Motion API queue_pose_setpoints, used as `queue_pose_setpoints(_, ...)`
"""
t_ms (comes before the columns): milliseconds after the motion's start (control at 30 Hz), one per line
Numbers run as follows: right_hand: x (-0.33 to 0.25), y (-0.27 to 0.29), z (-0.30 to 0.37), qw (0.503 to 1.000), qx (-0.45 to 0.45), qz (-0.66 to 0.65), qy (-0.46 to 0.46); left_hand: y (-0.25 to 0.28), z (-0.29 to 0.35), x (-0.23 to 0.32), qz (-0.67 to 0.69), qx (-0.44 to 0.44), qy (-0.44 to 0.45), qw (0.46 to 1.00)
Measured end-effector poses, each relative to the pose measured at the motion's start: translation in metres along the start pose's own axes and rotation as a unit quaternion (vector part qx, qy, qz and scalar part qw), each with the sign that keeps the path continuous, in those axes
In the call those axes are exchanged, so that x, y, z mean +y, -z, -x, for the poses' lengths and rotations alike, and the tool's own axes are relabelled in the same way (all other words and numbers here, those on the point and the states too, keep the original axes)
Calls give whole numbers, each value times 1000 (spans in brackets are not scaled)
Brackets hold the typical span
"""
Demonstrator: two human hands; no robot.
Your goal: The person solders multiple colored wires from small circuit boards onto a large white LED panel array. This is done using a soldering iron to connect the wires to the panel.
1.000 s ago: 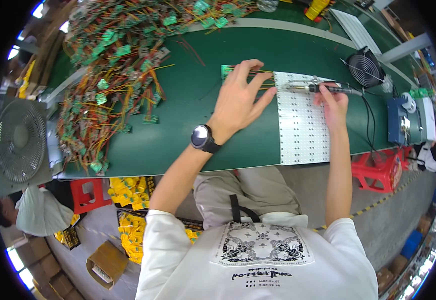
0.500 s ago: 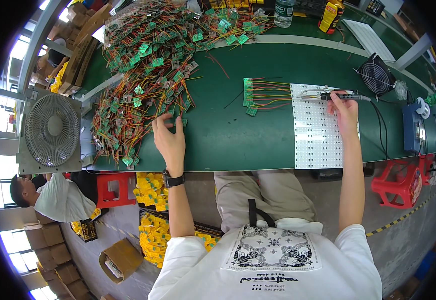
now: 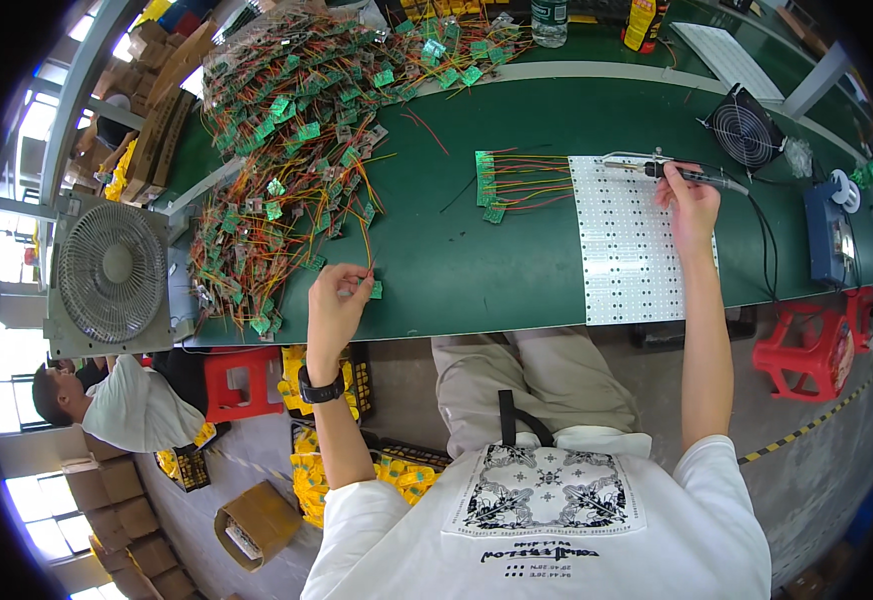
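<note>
My left hand (image 3: 339, 302), a dark watch on its wrist, is closed in a pinch at the near side of a big heap of wired circuit boards (image 3: 287, 130). From its fingertips a small green circuit board (image 3: 376, 290) sticks out, with red and yellow wires running up from it. My right hand (image 3: 692, 203) grips the handle of a soldering iron (image 3: 685, 173), its metal tip pointing left over a white perforated board (image 3: 629, 260). At that board's left edge lies a row of green circuit boards (image 3: 486, 180), their red and yellow wires reaching onto it.
A black fan (image 3: 745, 138) and a blue box with a white spool (image 3: 830, 240) stand at the right. At the back are a clear bottle (image 3: 550, 22) and a yellow-red can (image 3: 644, 25). A large grey fan (image 3: 117, 265) and a seated co-worker (image 3: 142, 400) are at the left.
My left hand has moved slightly toward me and its fingers have closed on a wired circuit board by the heap. The right hand keeps the soldering iron; the whole view has shifted a little.
</note>
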State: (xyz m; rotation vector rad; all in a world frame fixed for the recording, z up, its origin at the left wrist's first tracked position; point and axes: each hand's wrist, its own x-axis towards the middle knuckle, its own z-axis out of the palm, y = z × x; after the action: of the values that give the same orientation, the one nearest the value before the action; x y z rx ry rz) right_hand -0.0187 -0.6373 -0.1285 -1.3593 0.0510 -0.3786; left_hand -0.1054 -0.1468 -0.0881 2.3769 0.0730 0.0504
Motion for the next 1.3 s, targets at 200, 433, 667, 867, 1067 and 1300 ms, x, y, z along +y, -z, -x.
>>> queue_pose_setpoints(200,-2,3,2,1000,22,-6,16,-3,11,19,177,11,82,981)
queue_pose_setpoints(433,-6,0,7,1000,0,-1,-25,-44,35,57,274,-45,19,961)
queue_pose_setpoints(667,-5,-3,10,999,-34,26,-18,-120,-6,126,262,-3,-239,935)
queue_pose_setpoints(867,-4,-1,5,998,-44,18,-47,-122,-53,179,220,-203,-220,928)
queue_pose_setpoints(1067,-9,-5,3,994,-67,47,-73,-159,-76,150,13,-149,-353,923)
queue_pose_setpoints(1300,-2,2,7,996,-58,47,-46,-172,-68,149,84,-65,-346,932)
